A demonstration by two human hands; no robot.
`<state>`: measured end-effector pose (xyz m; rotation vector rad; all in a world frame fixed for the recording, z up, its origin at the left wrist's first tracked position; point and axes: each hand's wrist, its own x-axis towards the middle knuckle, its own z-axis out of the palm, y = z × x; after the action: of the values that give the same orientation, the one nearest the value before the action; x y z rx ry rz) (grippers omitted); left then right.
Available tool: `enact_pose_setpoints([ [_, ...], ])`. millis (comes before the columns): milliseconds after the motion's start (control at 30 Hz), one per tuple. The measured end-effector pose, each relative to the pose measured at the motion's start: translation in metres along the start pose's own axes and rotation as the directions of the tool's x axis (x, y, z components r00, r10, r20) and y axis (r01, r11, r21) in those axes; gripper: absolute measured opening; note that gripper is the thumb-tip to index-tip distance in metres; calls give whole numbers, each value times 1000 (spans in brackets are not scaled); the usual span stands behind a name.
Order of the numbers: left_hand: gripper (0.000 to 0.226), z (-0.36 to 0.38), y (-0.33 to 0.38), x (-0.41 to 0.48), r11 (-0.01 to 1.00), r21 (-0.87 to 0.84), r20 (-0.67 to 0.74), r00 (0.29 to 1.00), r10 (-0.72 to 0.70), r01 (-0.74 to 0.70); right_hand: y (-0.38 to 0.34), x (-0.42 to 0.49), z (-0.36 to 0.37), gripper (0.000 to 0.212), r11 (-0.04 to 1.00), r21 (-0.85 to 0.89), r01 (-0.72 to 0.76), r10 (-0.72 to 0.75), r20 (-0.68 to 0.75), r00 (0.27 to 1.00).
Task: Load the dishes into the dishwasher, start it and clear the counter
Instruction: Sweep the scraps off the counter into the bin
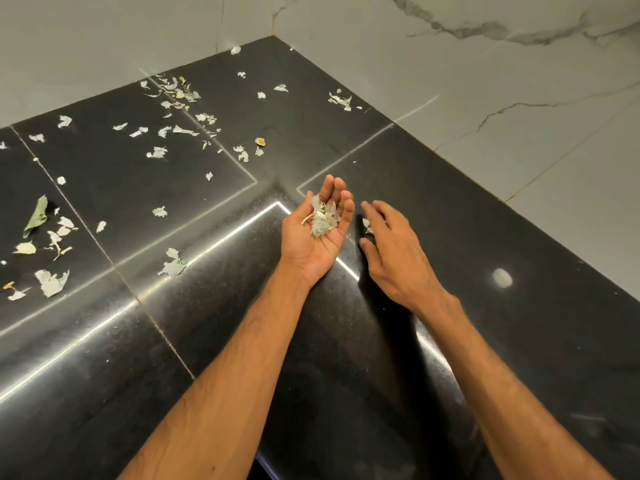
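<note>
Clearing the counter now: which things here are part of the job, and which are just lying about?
Job: left hand cupping collected scraps; right hand at a scrap; loose scraps and green leaf on counter.
Just there: marble wall; pale round mark.

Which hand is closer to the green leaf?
Left. The left hand, cupping scraps, is well right of the green leaf; the right hand lies even farther right.

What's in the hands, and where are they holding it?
The left hand carries a little pile of torn white paper scraps loose in its cupped palm. The right hand holds nothing.
</note>
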<state>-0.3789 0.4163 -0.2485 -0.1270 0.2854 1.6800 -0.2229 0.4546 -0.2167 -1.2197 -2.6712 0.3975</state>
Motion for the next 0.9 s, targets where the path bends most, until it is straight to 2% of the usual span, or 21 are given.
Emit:
enact_pose_setpoints([
  [67,39,1,0,-1,1000,2,6,1000,3,-3,-5,-2,-1,59,996,-72,43,-39,54,998],
  [133,39,1,-1,-1,1000,2,7,1000,2,-2,-11,-8,-7,61,996,-91,21,-13,83,996],
  [367,40,1,-1,-1,1000,27,-9,1000,-1,1,-20,-24,-12,31,989,-140,-36,35,-15,999],
  [467,40,1,-1,-1,1000,24,-17,1000,-3,3,-24,-16,-16,19,982,-179,-65,63,-16,998],
  [633,42,1,-1,-2,1000,25,-27,1000,-9,10,-32,-6,-26,16,970,-230,-85,95,35,995],
  [833,41,3,-2,-4,1000,25,-30,1000,0,1,-34,-1,-24,12,980,-175,-92,100,37,994],
  [900,40,3,-2,-3,1000,23,-22,1000,2,-2,-26,2,-24,19,985,-31,-172,170,-55,984],
])
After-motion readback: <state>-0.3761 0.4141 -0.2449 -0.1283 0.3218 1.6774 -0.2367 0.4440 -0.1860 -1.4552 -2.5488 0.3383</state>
